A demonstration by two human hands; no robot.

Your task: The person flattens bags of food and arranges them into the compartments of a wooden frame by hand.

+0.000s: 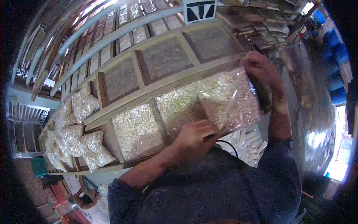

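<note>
In the head view, the bag — clear plastic, full of pale pieces — is tilted between the two hands at the right part of the near row of the tray. The right hand pinches its upper corner. The left hand has its fingers curled at the lower corner; whether they grip the plastic, I cannot tell. Whether the bag rests on the wood is unclear too.

Loose pieces fill two compartments left of the bag. Three far compartments show a dull, dark bottom. More filled bags lie heaped at the tray's left end — some touching. A black cable curves just below the left hand.
</note>
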